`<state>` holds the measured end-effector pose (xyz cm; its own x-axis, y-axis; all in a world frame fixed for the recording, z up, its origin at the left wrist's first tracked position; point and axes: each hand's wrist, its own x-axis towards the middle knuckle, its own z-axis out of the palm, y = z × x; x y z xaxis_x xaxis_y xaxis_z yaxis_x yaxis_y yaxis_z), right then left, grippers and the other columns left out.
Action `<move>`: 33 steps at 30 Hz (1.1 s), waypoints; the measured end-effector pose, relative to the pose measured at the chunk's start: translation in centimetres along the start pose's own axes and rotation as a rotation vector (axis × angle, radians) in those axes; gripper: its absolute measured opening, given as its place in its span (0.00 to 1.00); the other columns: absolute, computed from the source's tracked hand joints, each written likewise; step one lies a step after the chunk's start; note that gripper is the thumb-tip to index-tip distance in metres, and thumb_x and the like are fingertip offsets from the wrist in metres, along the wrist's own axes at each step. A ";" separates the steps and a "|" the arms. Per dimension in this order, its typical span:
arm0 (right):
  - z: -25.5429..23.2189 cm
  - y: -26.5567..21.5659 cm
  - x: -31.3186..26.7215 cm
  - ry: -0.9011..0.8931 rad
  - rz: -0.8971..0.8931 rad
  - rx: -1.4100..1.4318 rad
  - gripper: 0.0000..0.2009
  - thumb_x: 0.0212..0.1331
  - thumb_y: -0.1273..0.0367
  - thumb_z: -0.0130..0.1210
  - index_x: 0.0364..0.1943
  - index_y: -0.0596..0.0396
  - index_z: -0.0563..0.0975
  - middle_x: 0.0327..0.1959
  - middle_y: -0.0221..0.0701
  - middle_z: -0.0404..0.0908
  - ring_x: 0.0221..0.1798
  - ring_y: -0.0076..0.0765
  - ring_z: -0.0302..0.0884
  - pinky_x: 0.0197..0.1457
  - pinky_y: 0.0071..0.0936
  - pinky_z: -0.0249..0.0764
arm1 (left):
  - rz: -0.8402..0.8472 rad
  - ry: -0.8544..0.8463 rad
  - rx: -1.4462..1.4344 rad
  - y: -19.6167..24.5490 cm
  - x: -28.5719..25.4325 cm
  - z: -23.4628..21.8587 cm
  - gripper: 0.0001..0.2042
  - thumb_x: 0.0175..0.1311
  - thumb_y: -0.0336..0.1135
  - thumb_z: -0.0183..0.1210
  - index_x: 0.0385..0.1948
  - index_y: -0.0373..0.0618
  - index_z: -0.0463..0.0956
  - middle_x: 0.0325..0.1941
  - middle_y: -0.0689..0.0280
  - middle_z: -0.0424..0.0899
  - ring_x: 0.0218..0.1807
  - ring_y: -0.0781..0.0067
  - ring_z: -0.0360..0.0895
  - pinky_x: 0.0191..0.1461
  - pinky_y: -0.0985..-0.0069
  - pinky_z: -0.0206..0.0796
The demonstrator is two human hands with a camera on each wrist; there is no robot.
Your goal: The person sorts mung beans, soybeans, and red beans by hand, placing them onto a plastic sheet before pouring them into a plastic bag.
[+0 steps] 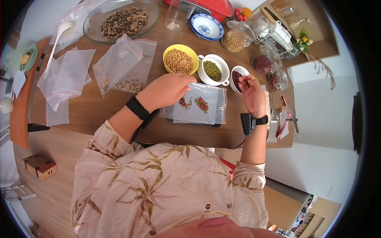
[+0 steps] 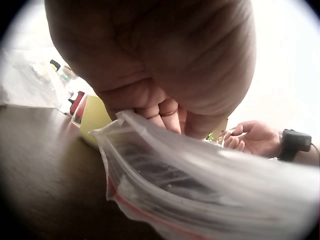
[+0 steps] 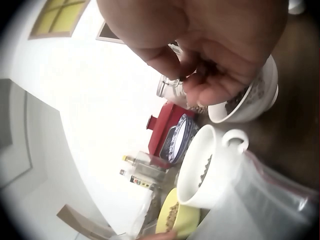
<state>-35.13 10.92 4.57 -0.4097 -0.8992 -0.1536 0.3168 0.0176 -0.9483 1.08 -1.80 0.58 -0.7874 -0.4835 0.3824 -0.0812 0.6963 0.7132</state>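
My left hand [image 1: 166, 90] pinches the upper left part of a clear zip bag [image 2: 200, 180], whose mouth gapes in the left wrist view. The bag [image 1: 180, 116] lies flat on the table with small heaps of red and green beans showing at its middle. My right hand [image 1: 254, 97] is raised palm up beside a white bowl [image 3: 271, 85] of dark red beans, fingers curled round a few of the beans. Left of that bowl stand a white two-handled bowl [image 3: 195, 165] of green beans and a yellow bowl [image 1: 194, 56] of tan beans.
Bags with beans [image 1: 129, 85] and flat clear bags [image 1: 65, 75] lie to the left. A glass dish [image 1: 89, 29] of dried brown pieces, a clear cup [image 1: 176, 18], a blue-white bowl [image 1: 206, 27] and a red box [image 1: 216, 8] stand behind. Jars [image 1: 238, 37] line the right.
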 end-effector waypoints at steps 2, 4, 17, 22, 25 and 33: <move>-0.7 0.7 0.5 0.037 -0.061 -0.095 0.18 0.81 0.70 0.47 0.67 0.59 0.77 0.66 0.39 0.83 0.72 0.37 0.80 0.76 0.37 0.74 | 0.004 0.006 0.017 0.0 -0.1 -0.2 0.14 0.78 0.33 0.62 0.61 0.43 0.82 0.51 0.52 0.90 0.53 0.45 0.87 0.57 0.53 0.79; 0.6 0.4 0.2 0.077 -0.122 -0.192 0.22 0.82 0.70 0.45 0.74 0.62 0.74 0.72 0.41 0.81 0.76 0.37 0.76 0.81 0.38 0.69 | -0.023 -0.014 0.011 0.3 0.0 -0.3 0.14 0.78 0.33 0.62 0.61 0.43 0.83 0.51 0.52 0.90 0.53 0.45 0.87 0.57 0.53 0.78; 2.8 0.9 -1.8 0.166 -0.325 -0.131 0.30 0.87 0.66 0.40 0.86 0.66 0.57 0.85 0.52 0.67 0.90 0.47 0.60 0.92 0.41 0.55 | 0.032 0.035 -0.010 0.1 0.0 0.0 0.10 0.79 0.33 0.60 0.55 0.43 0.82 0.46 0.51 0.88 0.52 0.42 0.86 0.55 0.49 0.76; 8.2 1.6 -6.4 0.065 -0.262 -0.289 0.13 0.83 0.72 0.55 0.64 0.59 0.81 0.55 0.31 0.89 0.51 0.27 0.85 0.60 0.26 0.80 | 0.000 0.011 0.026 -0.3 -0.1 0.2 0.15 0.77 0.28 0.59 0.61 0.43 0.83 0.50 0.52 0.90 0.53 0.46 0.88 0.59 0.54 0.80; 12.2 2.2 -9.7 -0.234 -0.408 -1.084 0.09 0.68 0.77 0.68 0.50 0.54 0.88 0.46 0.31 0.89 0.44 0.33 0.86 0.44 0.30 0.80 | -0.006 0.016 0.000 -0.3 -0.1 0.1 0.18 0.72 0.23 0.56 0.62 0.42 0.82 0.49 0.51 0.90 0.51 0.48 0.89 0.57 0.54 0.81; 14.3 5.8 -9.8 -0.359 -0.466 -1.153 0.09 0.64 0.77 0.66 0.47 0.55 0.88 0.45 0.39 0.87 0.48 0.57 0.87 0.52 0.47 0.83 | 0.014 0.029 0.010 -0.5 -0.2 0.2 0.19 0.71 0.23 0.56 0.61 0.42 0.82 0.48 0.51 0.90 0.50 0.48 0.90 0.56 0.54 0.82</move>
<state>-16.99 13.59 4.53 0.0268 -0.9858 0.1661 -0.7825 -0.1241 -0.6102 1.11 -1.93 0.03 -0.7701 -0.4889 0.4097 -0.0762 0.7081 0.7019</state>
